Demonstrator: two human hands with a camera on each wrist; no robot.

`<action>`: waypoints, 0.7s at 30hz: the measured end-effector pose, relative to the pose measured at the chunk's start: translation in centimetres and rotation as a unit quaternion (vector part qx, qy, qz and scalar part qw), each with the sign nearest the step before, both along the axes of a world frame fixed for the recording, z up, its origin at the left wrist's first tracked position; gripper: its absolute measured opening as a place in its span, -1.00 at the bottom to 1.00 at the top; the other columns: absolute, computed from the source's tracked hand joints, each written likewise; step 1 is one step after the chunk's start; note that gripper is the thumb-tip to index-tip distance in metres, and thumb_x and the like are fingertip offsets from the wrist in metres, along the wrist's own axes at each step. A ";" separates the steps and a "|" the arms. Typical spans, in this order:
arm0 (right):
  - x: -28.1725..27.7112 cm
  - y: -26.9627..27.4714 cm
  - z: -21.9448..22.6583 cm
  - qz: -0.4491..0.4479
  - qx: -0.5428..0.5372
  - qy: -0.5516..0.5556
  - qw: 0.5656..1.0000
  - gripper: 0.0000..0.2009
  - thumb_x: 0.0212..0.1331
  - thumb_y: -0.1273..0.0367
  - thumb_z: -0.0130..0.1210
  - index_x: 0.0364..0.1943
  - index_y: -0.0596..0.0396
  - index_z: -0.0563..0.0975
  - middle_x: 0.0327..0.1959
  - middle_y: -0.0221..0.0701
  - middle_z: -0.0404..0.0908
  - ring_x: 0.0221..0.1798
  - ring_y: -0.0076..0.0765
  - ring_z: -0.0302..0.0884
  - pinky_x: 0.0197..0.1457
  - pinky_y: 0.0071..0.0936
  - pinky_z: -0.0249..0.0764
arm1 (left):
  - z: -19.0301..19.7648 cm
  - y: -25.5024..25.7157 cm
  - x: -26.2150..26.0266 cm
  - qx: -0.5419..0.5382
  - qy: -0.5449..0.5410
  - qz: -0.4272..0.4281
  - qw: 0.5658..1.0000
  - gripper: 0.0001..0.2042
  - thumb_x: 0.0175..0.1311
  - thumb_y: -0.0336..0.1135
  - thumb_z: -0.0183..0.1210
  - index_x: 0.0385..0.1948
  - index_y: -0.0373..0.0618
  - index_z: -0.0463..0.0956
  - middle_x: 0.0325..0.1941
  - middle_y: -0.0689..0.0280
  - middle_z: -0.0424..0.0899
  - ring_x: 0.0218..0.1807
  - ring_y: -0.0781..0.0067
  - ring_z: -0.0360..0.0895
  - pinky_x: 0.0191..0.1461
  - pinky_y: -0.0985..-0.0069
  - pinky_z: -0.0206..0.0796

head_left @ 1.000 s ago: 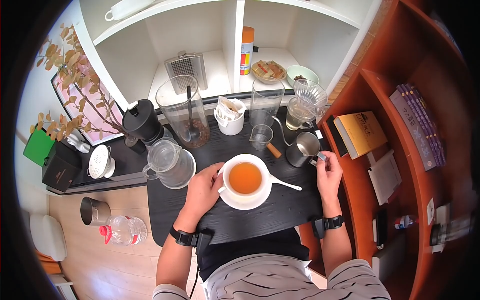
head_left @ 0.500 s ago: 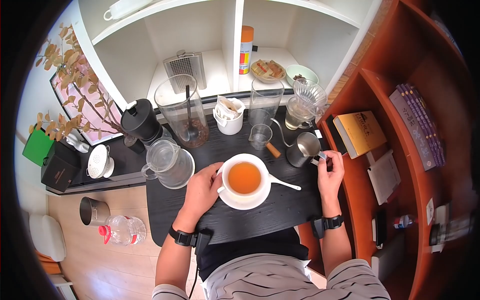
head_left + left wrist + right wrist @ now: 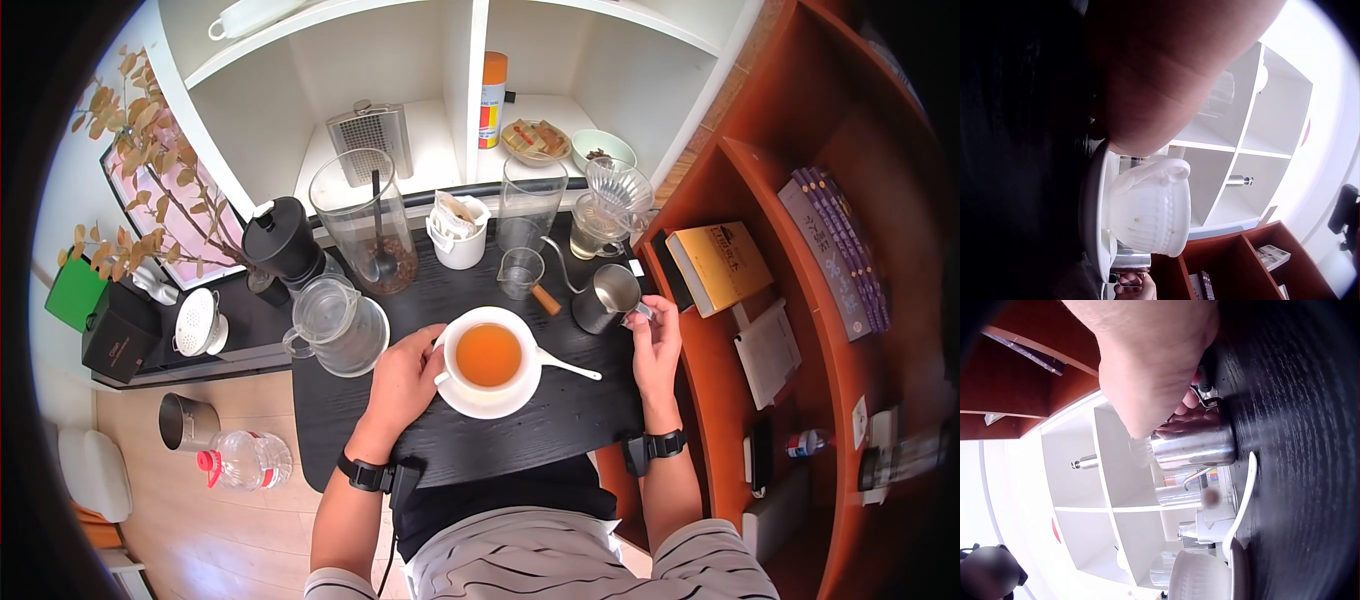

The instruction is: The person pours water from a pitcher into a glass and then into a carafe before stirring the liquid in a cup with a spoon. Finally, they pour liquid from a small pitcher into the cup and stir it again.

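A white cup of orange-brown liquid [image 3: 489,355] stands on a white saucer [image 3: 490,408] in the head view, a white spoon [image 3: 572,367] reaching out to the right. The left hand [image 3: 404,382] grips the saucer's left edge, its thumb beside the cup's handle; its other fingertips are hidden. In the left wrist view the cup [image 3: 1157,209] is upright. Upright on the table, a steel gooseneck kettle [image 3: 600,305] has its handle held between the thumb and fingers of the right hand [image 3: 657,350]. The right wrist view shows fingers [image 3: 1190,400] around the handle beside the kettle [image 3: 1194,447].
Behind the cup are a glass server [image 3: 335,330], a tall glass of beans [image 3: 385,235], a white mug [image 3: 459,246], a small wooden-handled glass pitcher [image 3: 520,275] and a glass dripper [image 3: 612,200]. A black grinder [image 3: 285,240] is at left, wooden shelves [image 3: 715,400] at right.
The right hand's fingers have shifted slightly on the kettle's handle, the index finger now straighter. The left hand, cup and saucer have stayed in place.
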State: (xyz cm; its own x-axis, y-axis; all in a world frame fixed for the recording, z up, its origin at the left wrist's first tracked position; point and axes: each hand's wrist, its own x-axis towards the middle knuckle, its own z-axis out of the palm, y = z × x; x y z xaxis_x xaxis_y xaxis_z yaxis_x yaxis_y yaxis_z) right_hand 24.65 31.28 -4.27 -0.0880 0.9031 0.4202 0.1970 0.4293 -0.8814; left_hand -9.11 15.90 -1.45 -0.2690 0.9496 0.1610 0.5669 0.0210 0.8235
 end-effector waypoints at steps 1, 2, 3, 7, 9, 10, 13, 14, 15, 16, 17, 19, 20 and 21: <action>0.0 0.0 -0.1 -0.002 0.006 0.004 1.000 -0.76 0.55 0.40 0.15 0.17 0.18 0.48 -0.17 -0.37 0.72 -0.12 -0.54 0.66 0.00 -0.53 0.56 | 0.1 0.0 0.0 0.003 -0.004 -0.001 1.000 -0.70 0.39 -0.46 0.24 0.12 -0.16 0.70 -0.35 0.10 0.72 -0.43 0.20 0.62 -0.27 0.33 0.46; 0.0 0.1 -0.1 -0.002 0.006 0.004 1.000 -0.76 0.55 0.40 0.15 0.17 0.18 0.48 -0.17 -0.37 0.72 -0.12 -0.54 0.66 0.00 -0.53 0.56 | 0.1 0.0 0.1 0.006 -0.007 -0.001 1.000 -0.70 0.39 -0.46 0.24 0.12 -0.16 0.70 -0.35 0.09 0.72 -0.43 0.20 0.62 -0.27 0.33 0.46; 0.0 0.1 -0.2 -0.004 0.007 -0.002 1.000 -0.76 0.56 0.39 0.15 0.16 0.18 0.49 -0.17 -0.37 0.72 -0.12 -0.54 0.66 0.00 -0.53 0.56 | 0.0 0.0 0.0 0.006 -0.007 -0.001 1.000 -0.70 0.39 -0.46 0.24 0.12 -0.16 0.70 -0.35 0.09 0.72 -0.43 0.20 0.62 -0.27 0.33 0.46; 0.0 0.1 0.0 -0.008 0.006 -0.007 1.000 -0.77 0.56 0.39 0.15 0.15 0.18 0.49 -0.17 -0.37 0.72 -0.12 -0.54 0.65 0.00 -0.53 0.57 | -0.1 0.0 0.0 0.004 -0.002 0.000 1.000 -0.70 0.39 -0.46 0.24 0.13 -0.15 0.70 -0.33 0.09 0.73 -0.41 0.19 0.64 -0.26 0.33 0.47; 0.0 0.0 0.1 -0.005 0.005 -0.004 1.000 -0.77 0.56 0.39 0.15 0.15 0.18 0.49 -0.17 -0.37 0.72 -0.12 -0.54 0.65 0.00 -0.53 0.57 | 0.1 0.0 0.0 0.004 0.000 -0.001 1.000 -0.70 0.40 -0.46 0.24 0.13 -0.15 0.70 -0.33 0.08 0.73 -0.41 0.19 0.64 -0.25 0.33 0.47; -0.1 0.0 0.1 -0.002 0.004 -0.001 1.000 -0.77 0.56 0.39 0.15 0.15 0.18 0.49 -0.17 -0.36 0.72 -0.12 -0.55 0.65 0.00 -0.53 0.57 | 0.2 0.0 0.0 0.004 0.002 -0.001 1.000 -0.70 0.40 -0.46 0.24 0.13 -0.15 0.70 -0.33 0.09 0.73 -0.41 0.18 0.64 -0.25 0.33 0.47; -0.1 0.0 0.2 -0.003 0.005 -0.004 1.000 -0.77 0.56 0.40 0.15 0.15 0.18 0.49 -0.18 -0.38 0.71 -0.14 -0.56 0.64 -0.01 -0.54 0.57 | 0.1 0.0 0.0 0.003 0.002 -0.002 1.000 -0.70 0.40 -0.45 0.24 0.13 -0.15 0.70 -0.34 0.10 0.72 -0.41 0.18 0.63 -0.25 0.32 0.47; -0.1 0.0 0.1 -0.003 0.005 -0.004 1.000 -0.77 0.56 0.40 0.15 0.15 0.18 0.49 -0.18 -0.38 0.71 -0.14 -0.56 0.64 -0.01 -0.54 0.57 | 0.1 0.0 0.0 0.002 0.000 -0.003 1.000 -0.70 0.40 -0.45 0.24 0.13 -0.15 0.70 -0.34 0.10 0.72 -0.41 0.18 0.63 -0.25 0.32 0.47; -0.1 0.1 0.1 -0.002 0.004 0.008 1.000 -0.78 0.56 0.40 0.15 0.15 0.18 0.49 -0.19 -0.40 0.69 -0.15 -0.56 0.63 -0.02 -0.54 0.57 | 0.0 0.0 0.0 0.002 0.000 -0.003 1.000 -0.70 0.40 -0.45 0.24 0.13 -0.15 0.70 -0.34 0.10 0.72 -0.41 0.18 0.63 -0.25 0.32 0.47; -0.1 0.1 0.0 -0.001 0.004 0.019 1.000 -0.78 0.56 0.40 0.15 0.14 0.18 0.48 -0.19 -0.41 0.68 -0.17 -0.57 0.62 -0.02 -0.55 0.56 | 0.0 0.0 0.0 0.002 -0.002 -0.003 1.000 -0.70 0.40 -0.45 0.24 0.13 -0.15 0.70 -0.35 0.10 0.71 -0.41 0.17 0.63 -0.25 0.31 0.47; -0.1 0.2 -0.1 -0.001 0.004 0.019 1.000 -0.78 0.56 0.40 0.15 0.14 0.18 0.48 -0.19 -0.41 0.68 -0.17 -0.57 0.62 -0.02 -0.55 0.56 | 0.0 0.0 0.0 0.002 -0.005 -0.002 1.000 -0.70 0.40 -0.45 0.24 0.13 -0.15 0.70 -0.36 0.10 0.71 -0.42 0.17 0.62 -0.25 0.31 0.47; -0.1 0.3 -0.2 -0.001 0.009 0.038 0.999 -0.81 0.57 0.40 0.15 0.09 0.19 0.50 -0.19 -0.43 0.66 -0.17 -0.58 0.60 -0.05 -0.57 0.55 | 0.2 0.1 0.1 0.002 -0.002 -0.002 1.000 -0.70 0.40 -0.44 0.25 0.13 -0.15 0.70 -0.36 0.10 0.70 -0.42 0.17 0.62 -0.25 0.31 0.47; -0.1 0.3 -0.3 -0.001 0.009 0.038 0.999 -0.81 0.57 0.40 0.15 0.09 0.19 0.50 -0.19 -0.43 0.66 -0.17 -0.58 0.60 -0.05 -0.57 0.55 | 0.2 0.1 0.1 0.001 0.002 -0.002 1.000 -0.70 0.40 -0.44 0.25 0.13 -0.14 0.70 -0.36 0.10 0.70 -0.42 0.17 0.62 -0.26 0.30 0.47; 0.0 0.3 -0.3 -0.009 0.007 0.026 1.000 -0.84 0.57 0.39 0.15 0.05 0.19 0.52 -0.19 -0.44 0.65 -0.18 -0.60 0.58 -0.09 -0.58 0.54 | 0.2 0.0 0.1 0.001 0.002 -0.002 1.000 -0.70 0.40 -0.44 0.25 0.13 -0.14 0.70 -0.36 0.10 0.70 -0.42 0.17 0.62 -0.26 0.30 0.47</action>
